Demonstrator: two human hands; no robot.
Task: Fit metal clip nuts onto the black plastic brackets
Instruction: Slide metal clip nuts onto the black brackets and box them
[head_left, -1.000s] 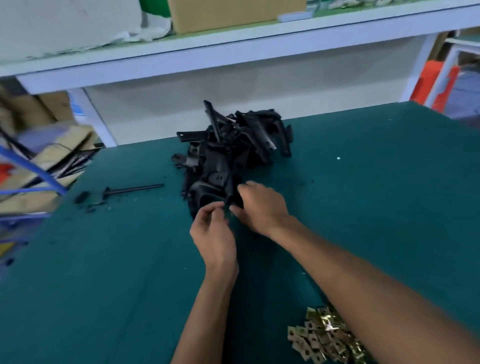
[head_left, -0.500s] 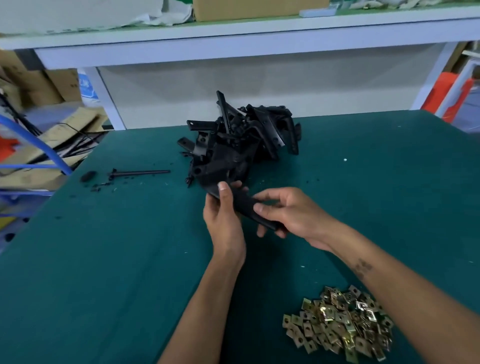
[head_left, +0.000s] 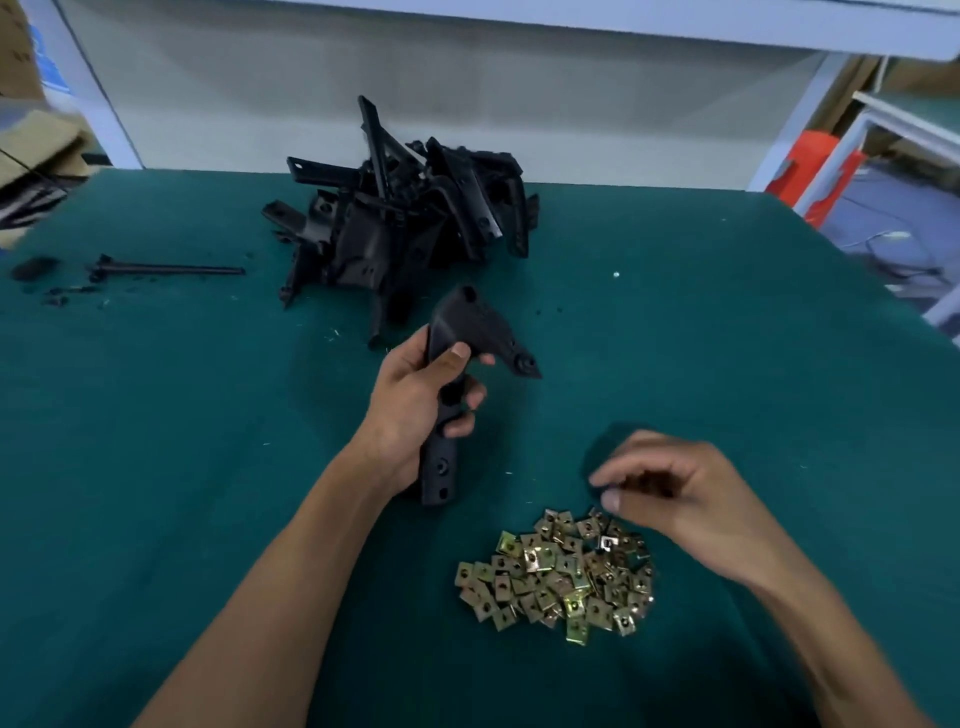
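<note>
The black plastic bracket (head_left: 470, 332) is held up off the green table (head_left: 727, 338), its wide angled head pointing away from the person and its narrow drilled tail pointing back toward them. The left hand (head_left: 415, 400) grips it around the middle of the stem, thumb across the front and fingers curled behind. It looks rigid and light, a moulded part that should not flex; the stem seems the sound place to hold it, leaving the holed tabs at both ends free for clips.

Just right of the bracket and nearer the person, the right hand (head_left: 680, 493) hovers over the pile of clip nuts (head_left: 558, 571), fingers loosely bent and blurred; I cannot tell whether it pinches one. The nuts are small, thin brass-coloured stampings, probably springy and slippery, best pinched by their edges.

Beyond the bracket lies the heap of brackets (head_left: 405, 218); left of that heap, a black rod (head_left: 166, 270).
</note>
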